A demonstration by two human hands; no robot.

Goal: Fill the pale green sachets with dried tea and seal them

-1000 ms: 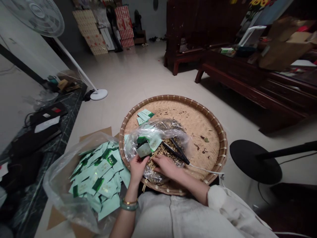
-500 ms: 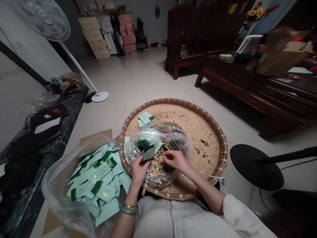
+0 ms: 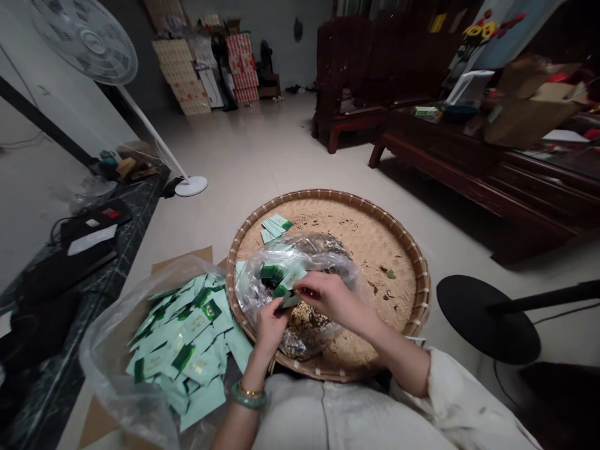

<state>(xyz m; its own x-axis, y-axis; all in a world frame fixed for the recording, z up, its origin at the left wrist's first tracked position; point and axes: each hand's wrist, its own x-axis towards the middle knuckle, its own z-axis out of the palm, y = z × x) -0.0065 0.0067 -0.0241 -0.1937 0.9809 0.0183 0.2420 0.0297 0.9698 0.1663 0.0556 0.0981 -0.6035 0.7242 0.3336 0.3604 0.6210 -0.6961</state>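
The left hand (image 3: 272, 328), slanting up and inward, pinches a green packet (image 3: 290, 302) between thumb and fingers above the plastic bag (image 3: 344, 265) in the round woven tray (image 3: 424, 275). The right hand (image 3: 330, 299) reaches across, fingertips bunched near the packet's edge; whether its grip holds anything, I cannot quite tell.

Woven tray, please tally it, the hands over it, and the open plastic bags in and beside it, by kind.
Woven tray: 1
Hands: 2 (left hand, right hand)
Open plastic bags: 2 (inner bag, outer bag)
Total: 5
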